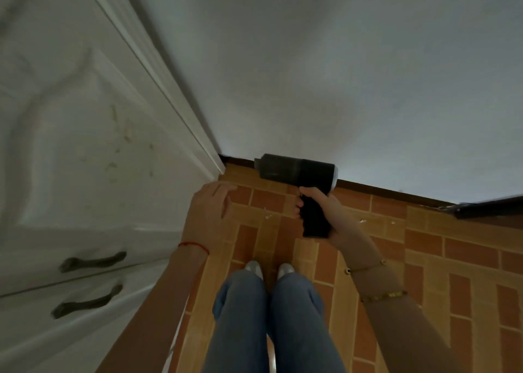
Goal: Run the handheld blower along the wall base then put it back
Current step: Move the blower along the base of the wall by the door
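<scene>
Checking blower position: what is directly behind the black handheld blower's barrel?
Behind the black handheld blower, gripped by the right hand, run the dark skirting strip and pale wall. The skirting stretch behind the barrel is covered.

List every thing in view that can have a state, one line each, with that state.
blower: held off the floor by its handle, barrel level, nozzle toward the corner at the wall base.
right hand: fingers wrapped round the blower's handle.
left hand: fingers straight, holding nothing, near the cabinet edge.
cabinet doors: closed, both dark handles showing.
</scene>
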Demonstrator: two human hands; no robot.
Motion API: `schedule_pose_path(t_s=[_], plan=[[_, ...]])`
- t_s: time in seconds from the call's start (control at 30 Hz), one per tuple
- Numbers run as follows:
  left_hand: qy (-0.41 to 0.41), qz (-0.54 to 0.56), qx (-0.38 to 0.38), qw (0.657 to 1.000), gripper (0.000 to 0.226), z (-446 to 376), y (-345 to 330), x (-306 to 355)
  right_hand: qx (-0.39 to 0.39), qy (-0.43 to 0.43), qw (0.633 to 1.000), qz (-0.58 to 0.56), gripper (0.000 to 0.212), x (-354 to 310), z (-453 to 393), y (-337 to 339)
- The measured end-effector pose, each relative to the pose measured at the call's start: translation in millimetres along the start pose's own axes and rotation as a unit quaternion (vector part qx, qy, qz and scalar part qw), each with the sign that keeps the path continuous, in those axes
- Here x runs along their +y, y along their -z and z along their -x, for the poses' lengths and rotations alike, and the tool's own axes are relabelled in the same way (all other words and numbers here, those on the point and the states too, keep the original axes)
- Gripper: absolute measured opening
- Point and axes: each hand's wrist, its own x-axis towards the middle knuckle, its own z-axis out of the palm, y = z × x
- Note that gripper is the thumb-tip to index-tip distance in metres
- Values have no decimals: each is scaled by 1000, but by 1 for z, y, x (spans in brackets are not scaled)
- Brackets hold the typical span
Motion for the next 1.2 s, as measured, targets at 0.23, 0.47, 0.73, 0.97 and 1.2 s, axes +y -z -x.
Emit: schedule_pose_path(t_s=[0.23, 0.47, 0.73, 0.97, 1.2], plan=[[-48, -36, 1, 998, 38, -25, -141, -133, -9, 8, 1000, 7, 8, 103, -156, 71], [-63, -123, -28, 990, 37, -35, -284, -269, -29, 34, 999, 30, 11, 191, -292, 132], [-15, -189, -31, 981, 42, -4, -422, -362, -49, 71, 996, 36, 8, 246, -372, 170], [26, -176, -35, 983, 48, 15, -479, -404, -68, 73, 995, 18, 11, 271, -396, 182], [10, -136, 16, 991, 48, 20, -489, -414, -91, 76, 993, 19, 13, 280, -404, 185]])
